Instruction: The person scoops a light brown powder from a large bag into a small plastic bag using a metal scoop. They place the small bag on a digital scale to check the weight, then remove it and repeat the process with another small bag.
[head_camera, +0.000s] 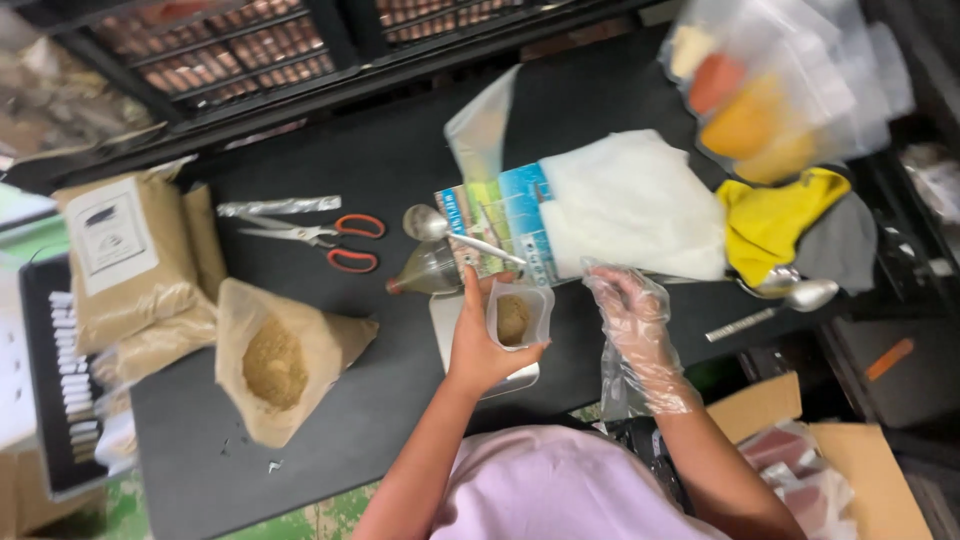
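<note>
We hold a small clear pouch (517, 317), partly filled with tan powder, in our bare left hand (480, 345), fingers closed around its side, just above a white scale (447, 322) near the front edge of the black table (400, 160). Our right hand (632, 315), in a loose clear plastic glove, hangs just beside the pouch with fingers spread and nothing gripped. To do this well, we judge that the pouch should stay upright with its mouth wide, and the gloved hand should steady the rim so no powder spills onto the scale. A metal spoon (440, 228) lies just behind the pouch across a colourful printed packet (500, 222), near a white cloth (630, 205). Toward the left edge, an open brown paper bag (285, 355) shows the same tan powder, with more brown bags (135, 265) stacked beside it; orange-handled scissors (325, 240) lie between them and the spoon. At the far right corner sit clear bags of orange and yellow powders (760, 100), a yellow cloth (775, 220) and a second spoon (790, 300). Black wire shelving (230, 50) runs behind the table, and a cardboard box (830, 450) stands at our right.
</note>
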